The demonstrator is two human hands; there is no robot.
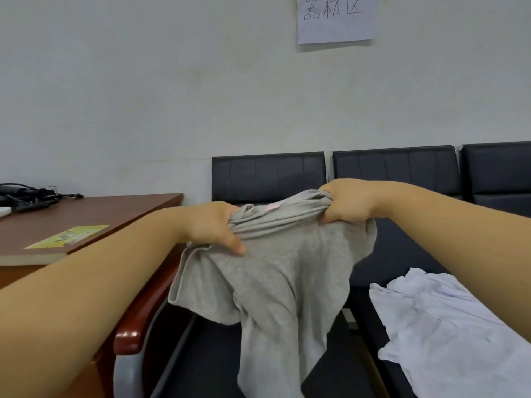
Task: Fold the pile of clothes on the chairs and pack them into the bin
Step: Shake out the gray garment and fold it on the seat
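cables [31,196] sit in a dark tangle at the far left of the brown desk [94,214], and a yellow-green book [61,241] lies closer on it. next comes the left hand [211,226], closed tight on a bunch of the grey top [273,280], thumb pressed on the front. the top hangs in the air over the black chairs [393,168], between both hands, and its bottom drops down toward the seat. the right hand [349,201] is closed tight too, with cloth bunched in the fist. further right, a white top [448,326] lies crumpled on the next seat. high up, a paper sign [336,18] is stuck on the wall. no bin shows here.

the grey top looks soft, floppy and light, so it will sag and twist when let go. it is not slippery and will not break. i think the best spots to hold are the two shoulder corners, pulled apart so it hangs flat for folding.
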